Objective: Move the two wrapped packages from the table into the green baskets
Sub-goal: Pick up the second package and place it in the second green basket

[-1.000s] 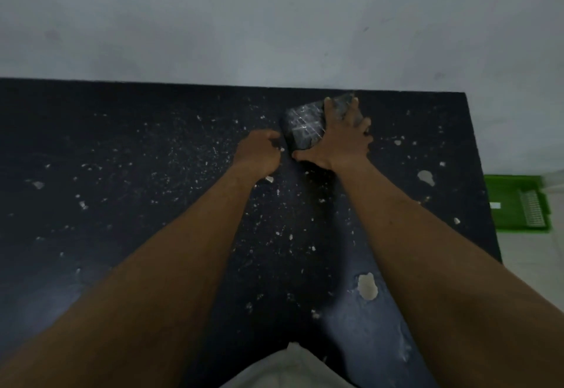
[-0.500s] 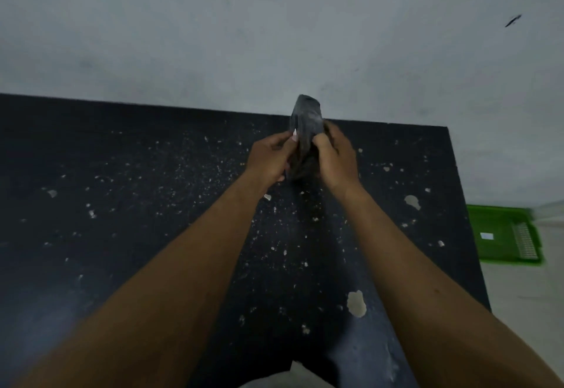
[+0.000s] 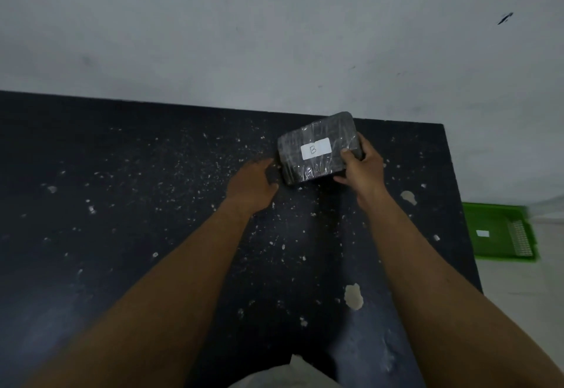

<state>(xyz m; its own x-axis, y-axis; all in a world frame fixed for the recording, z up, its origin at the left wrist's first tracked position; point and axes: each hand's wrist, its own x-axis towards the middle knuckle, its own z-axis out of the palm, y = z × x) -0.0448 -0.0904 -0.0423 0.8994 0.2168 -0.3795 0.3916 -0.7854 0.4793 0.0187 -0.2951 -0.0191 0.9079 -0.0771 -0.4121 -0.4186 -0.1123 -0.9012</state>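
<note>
The left hand (image 3: 251,184) hovers just beside the wrapped package (image 3: 320,148), fingers loosely curled around nothing, so it gives no support. The package, labelled B, sits tilted above the far part of the table (image 3: 122,204), pinched at its right end by the right hand (image 3: 361,168), thumb on top and fingers closed underneath. That one-ended grip on slick wrap could let it slip or swing down. The green basket (image 3: 500,233) lies well apart, low beyond the table's right edge, so a dropped package may miss it.

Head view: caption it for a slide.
Right hand holds a plastic-wrapped dark package labelled B above the speckled black table.
</note>
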